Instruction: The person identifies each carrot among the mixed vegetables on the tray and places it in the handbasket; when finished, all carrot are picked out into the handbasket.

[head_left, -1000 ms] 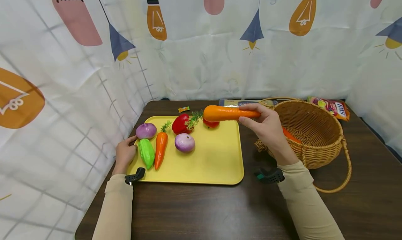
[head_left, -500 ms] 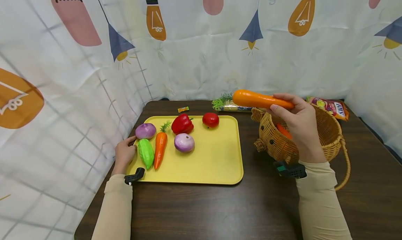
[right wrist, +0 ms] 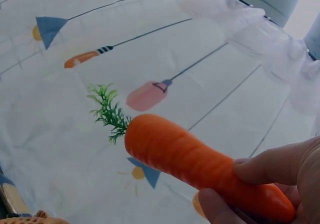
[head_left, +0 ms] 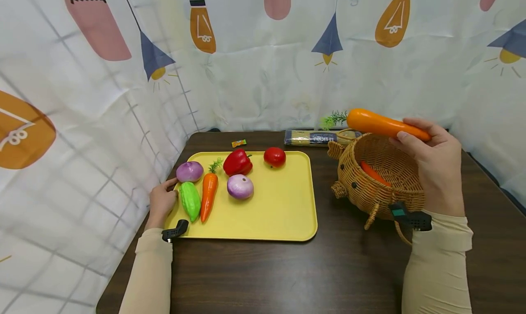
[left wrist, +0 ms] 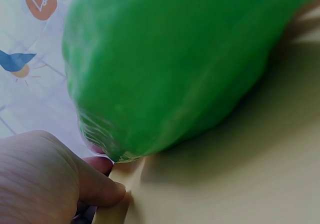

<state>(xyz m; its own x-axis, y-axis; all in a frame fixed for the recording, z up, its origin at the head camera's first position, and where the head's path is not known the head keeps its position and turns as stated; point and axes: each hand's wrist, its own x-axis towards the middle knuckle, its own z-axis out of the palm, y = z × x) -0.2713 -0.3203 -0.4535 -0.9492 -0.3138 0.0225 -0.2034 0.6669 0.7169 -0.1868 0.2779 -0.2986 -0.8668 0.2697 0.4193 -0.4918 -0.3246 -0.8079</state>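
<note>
My right hand (head_left: 433,156) grips an orange carrot (head_left: 382,122) by its narrow end, thumb on the near side. The carrot hangs in the air over a wicker basket (head_left: 363,200), its green leafy top (right wrist: 111,113) pointing left. Inside the basket lies another carrot (head_left: 375,173). My left hand (head_left: 162,203) holds the left rim of a yellow tray (head_left: 279,213), its thumb (left wrist: 102,190) over the edge. Close to those fingers sit a green bumpy vegetable (head_left: 190,201) and a purple onion (head_left: 190,171).
Also on the tray are a carrot (head_left: 209,197), a red bell pepper (head_left: 237,162), a purple-white onion (head_left: 240,186) and a tomato (head_left: 274,157). Behind it lie a small wrapped candy (head_left: 239,143) and a long clear packet (head_left: 312,138). A patterned curtain (head_left: 263,86) borders the table.
My right hand has carried the carrot rightward from above the tray to above the basket, raising it somewhat. My left hand stays at the tray's rim.
</note>
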